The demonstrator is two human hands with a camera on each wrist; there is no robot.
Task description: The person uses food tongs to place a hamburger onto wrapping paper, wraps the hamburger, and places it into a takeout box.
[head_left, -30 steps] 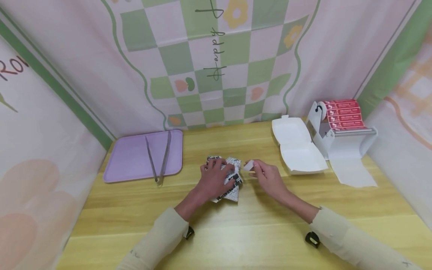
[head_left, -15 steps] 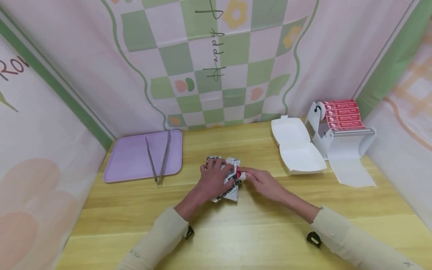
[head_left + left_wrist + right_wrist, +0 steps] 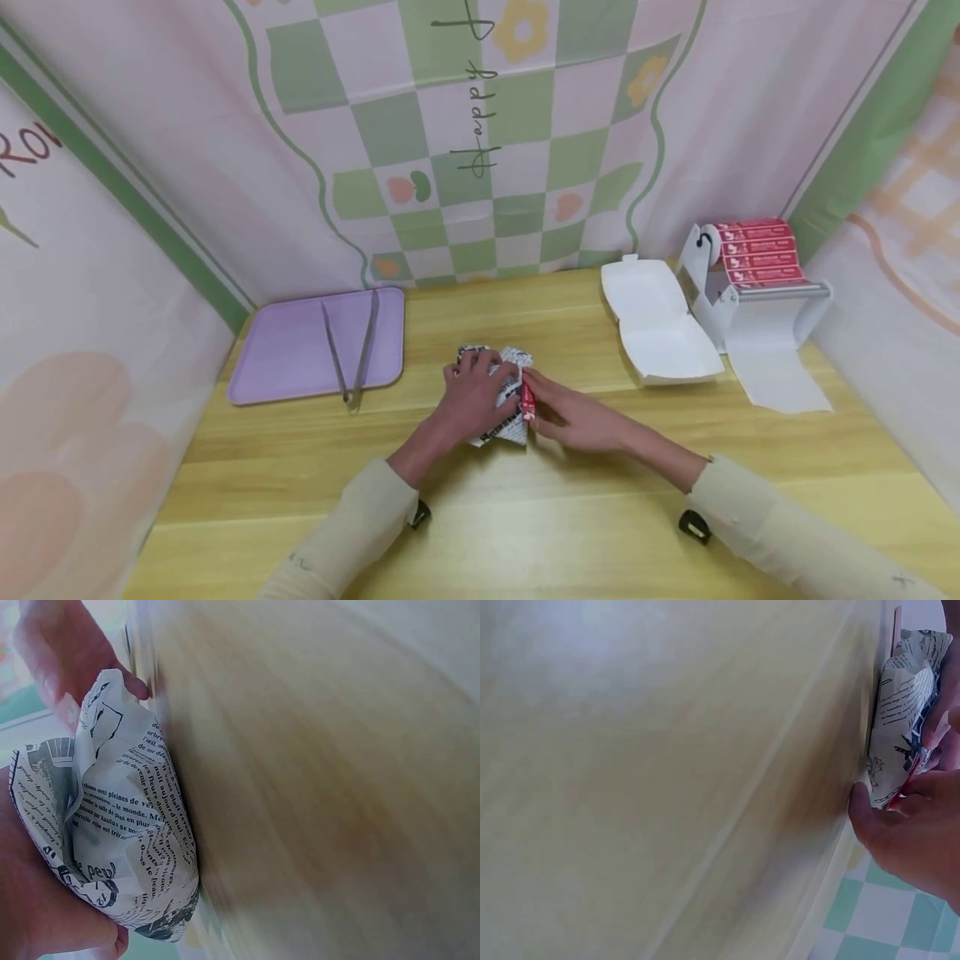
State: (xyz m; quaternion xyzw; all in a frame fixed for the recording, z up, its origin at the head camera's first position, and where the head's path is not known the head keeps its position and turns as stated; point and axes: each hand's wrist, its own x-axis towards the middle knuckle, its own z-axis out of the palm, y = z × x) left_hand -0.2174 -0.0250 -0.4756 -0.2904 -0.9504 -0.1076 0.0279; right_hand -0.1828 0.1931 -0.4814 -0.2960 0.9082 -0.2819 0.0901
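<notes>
A crumpled packet [image 3: 513,430] wrapped in newsprint-patterned paper lies on the wooden table, its contents hidden. My left hand [image 3: 474,402] rests over its left part, fingers bent over the top and thumb toward the near side, gripping it. At the packet's right edge is a red label sticker [image 3: 528,403] with white print. My right hand [image 3: 583,418] holds this strip against the paper, index finger at its far end and thumb at its near end. In the left wrist view the folded paper end [image 3: 127,810] bulges beside the palm. Right fingertips [image 3: 909,801] meet the packet's edge in the right wrist view.
Metal tongs [image 3: 363,354] lie across a purple tray [image 3: 285,350] on the left. An open white clamshell box [image 3: 670,343] sits at the right. Beside it stands a label dispenser [image 3: 720,312] with a roll of red labels [image 3: 757,250] and a backing strip [image 3: 780,382] hanging out.
My right hand has moved left and down to the packet with the small label, whose red printed face now shows along the packet's right edge. My left hand stays on the packet.
</notes>
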